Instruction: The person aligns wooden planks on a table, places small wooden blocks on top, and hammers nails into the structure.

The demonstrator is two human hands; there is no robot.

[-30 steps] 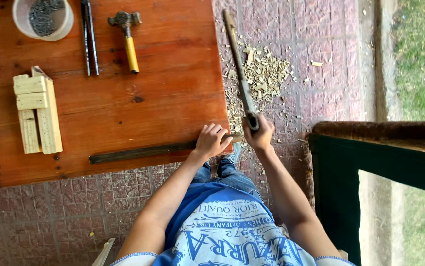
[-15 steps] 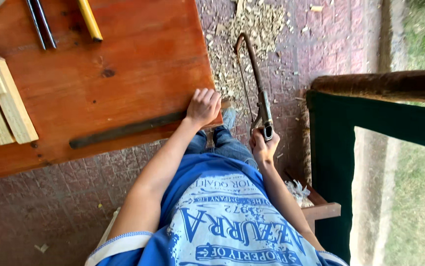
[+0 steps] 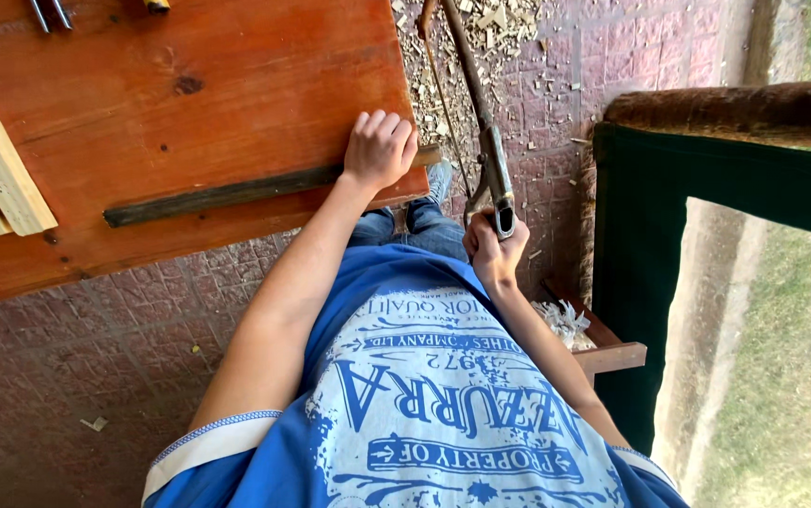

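Left hand [image 3: 379, 149] pressed flat, gripping nothing, on a dark wooden strip [image 3: 236, 193] at the tabletop [image 3: 236, 94] near edge, right hand [image 3: 495, 252] clenched on the hacksaw [image 3: 480, 132] handle; strip looked stiff, light, best pinned near the cut.

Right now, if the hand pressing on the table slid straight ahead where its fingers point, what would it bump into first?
Probably nothing nearby. The left hand rests on the dark strip, fingers pointing across the bare table. That path looks free to the picture's top edge; the yellow handle lies off to one side.
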